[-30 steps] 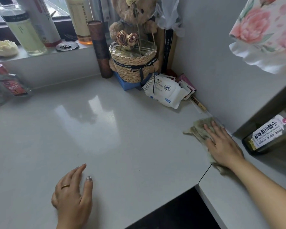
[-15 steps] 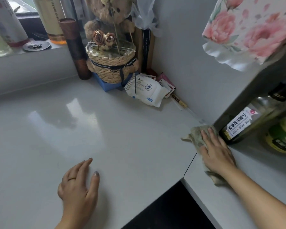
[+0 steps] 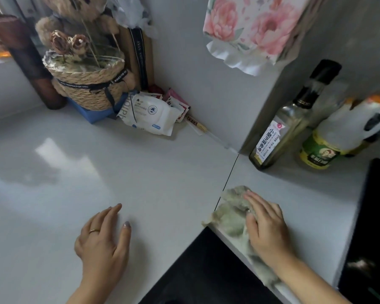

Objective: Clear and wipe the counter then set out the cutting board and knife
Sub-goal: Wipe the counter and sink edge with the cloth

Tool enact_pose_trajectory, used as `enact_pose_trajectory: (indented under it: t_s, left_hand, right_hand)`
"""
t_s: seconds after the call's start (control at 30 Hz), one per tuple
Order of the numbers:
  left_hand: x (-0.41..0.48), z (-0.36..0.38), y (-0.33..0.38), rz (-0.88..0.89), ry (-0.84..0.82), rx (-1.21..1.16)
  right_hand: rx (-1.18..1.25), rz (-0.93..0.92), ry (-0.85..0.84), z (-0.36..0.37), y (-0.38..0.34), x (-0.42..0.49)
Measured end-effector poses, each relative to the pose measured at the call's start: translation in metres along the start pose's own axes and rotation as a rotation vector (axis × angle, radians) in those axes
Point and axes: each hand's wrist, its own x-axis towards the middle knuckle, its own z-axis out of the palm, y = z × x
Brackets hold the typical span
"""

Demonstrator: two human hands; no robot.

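On counter (image 3: 140, 172), right hand (image 3: 267, 227) presses cloth (image 3: 228, 218); left hand (image 3: 103, 244) flat.

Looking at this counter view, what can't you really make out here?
Head view only.
Cloth: partly under the right hand, and motion-blurred.
Teddy bear: head cut off by the top edge.
Jug: green label too blurred to read.
Sachets in the corner: mostly hidden behind the wipes pack.
Cutting board, knife: out of frame.
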Motion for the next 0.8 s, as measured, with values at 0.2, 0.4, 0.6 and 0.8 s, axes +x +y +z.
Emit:
enact_pose_trajectory:
  t_s: [0.2, 0.4, 0.6, 0.8]
  left_hand:
    - [0.009, 0.007, 0.007, 0.016, -0.042, 0.011]
    - [0.005, 0.009, 0.005, 0.039, -0.071, 0.017]
    - [0.007, -0.012, -0.014, -0.020, -0.011, -0.007]
    - [0.010, -0.054, -0.055, -0.141, 0.101, -0.016]
  right_hand:
    - [-0.183, 0.082, -0.258, 0.018, 0.015, 0.084]
    - [-0.300, 0.201, -0.171, 0.043, 0.030, 0.069]
    - [-0.261, 0.266, -0.106, 0.056, -0.004, 0.039]
    - [-0.173, 0.157, -0.208, 0.080, -0.088, 0.028]
